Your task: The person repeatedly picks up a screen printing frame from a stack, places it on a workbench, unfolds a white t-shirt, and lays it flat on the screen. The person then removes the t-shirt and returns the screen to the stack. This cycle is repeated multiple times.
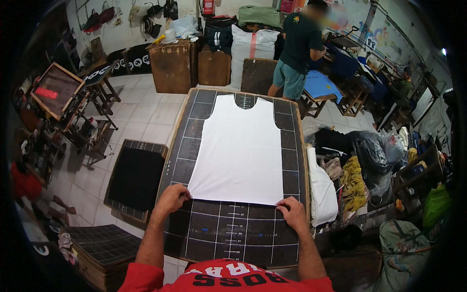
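A white shirt panel [241,151], sleeveless in outline with a scooped neckline, lies flat on a dark board [202,226] ruled with white grid lines. Its neckline points away from me and its straight hem faces me. At the left hem corner, my left hand [174,197] pinches the cloth between thumb and fingers. My right hand [293,213] does the same at the right hem corner. The hem looks taut between both hands, with faint creases near the left corner.
Left of the board, black cloth [135,179] rests on a smaller gridded board. A stack of gridded boards [102,246] stands lower left. Fabric heaps and plastic bags [372,151] crowd the right side. Beyond, a person [294,48] stands by a table with blue cloth [322,86].
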A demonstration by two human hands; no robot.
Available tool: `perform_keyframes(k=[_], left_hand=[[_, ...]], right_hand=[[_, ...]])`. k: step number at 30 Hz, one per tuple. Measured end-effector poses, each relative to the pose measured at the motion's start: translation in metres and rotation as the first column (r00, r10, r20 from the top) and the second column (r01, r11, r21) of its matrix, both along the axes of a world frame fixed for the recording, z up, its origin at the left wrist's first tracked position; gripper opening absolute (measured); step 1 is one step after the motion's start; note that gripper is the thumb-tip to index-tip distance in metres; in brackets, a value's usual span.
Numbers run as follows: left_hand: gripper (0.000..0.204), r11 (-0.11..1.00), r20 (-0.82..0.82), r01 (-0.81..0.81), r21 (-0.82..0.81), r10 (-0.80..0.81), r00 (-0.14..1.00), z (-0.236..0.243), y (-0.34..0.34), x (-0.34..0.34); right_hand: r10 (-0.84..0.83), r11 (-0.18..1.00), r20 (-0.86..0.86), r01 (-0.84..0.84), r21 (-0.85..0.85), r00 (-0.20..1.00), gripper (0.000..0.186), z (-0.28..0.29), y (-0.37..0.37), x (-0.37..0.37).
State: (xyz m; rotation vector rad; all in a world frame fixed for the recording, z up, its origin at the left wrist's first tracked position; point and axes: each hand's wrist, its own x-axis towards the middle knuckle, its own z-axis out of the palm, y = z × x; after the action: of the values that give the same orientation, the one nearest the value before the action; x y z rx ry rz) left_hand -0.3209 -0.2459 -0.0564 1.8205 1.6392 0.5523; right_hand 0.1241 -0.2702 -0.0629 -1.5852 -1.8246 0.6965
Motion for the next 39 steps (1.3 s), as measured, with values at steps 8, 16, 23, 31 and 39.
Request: perform_keyframes(k=[8,16,23,31,39], left_hand=[[0.013,0.996,0.016,0.016,-0.089,-0.014,1.000,0.000,0.011,-0.011],[0.031,0.790,-0.088,-0.391,0.472,0.484,0.871,-0.052,0.114,0.039],[0.029,0.684,-0.069,-0.489,0.542,0.616,0.785,-0.050,0.190,0.069],[0.020,0.721,-0.236,-0.428,0.545,0.622,0.746,-0.051,0.232,0.073],[0.038,0.719,-0.004,-0.541,0.437,0.603,0.798,-0.042,0.238,0.082]], right_hand=[[0.165,0.923,0.096,-0.119,-0.367,0.982,0.016,0.026,0.030,0.014],[0.002,0.944,0.552,-0.184,0.274,0.834,0.068,-0.030,0.190,-0.073],[-0.148,0.956,0.579,-0.034,0.290,0.802,0.070,-0.031,0.320,-0.139],[-0.026,0.959,0.625,-0.157,0.235,0.780,0.067,-0.029,0.340,-0.153],[0.018,0.921,0.597,-0.245,0.301,0.802,0.069,-0.030,0.341,-0.186]])
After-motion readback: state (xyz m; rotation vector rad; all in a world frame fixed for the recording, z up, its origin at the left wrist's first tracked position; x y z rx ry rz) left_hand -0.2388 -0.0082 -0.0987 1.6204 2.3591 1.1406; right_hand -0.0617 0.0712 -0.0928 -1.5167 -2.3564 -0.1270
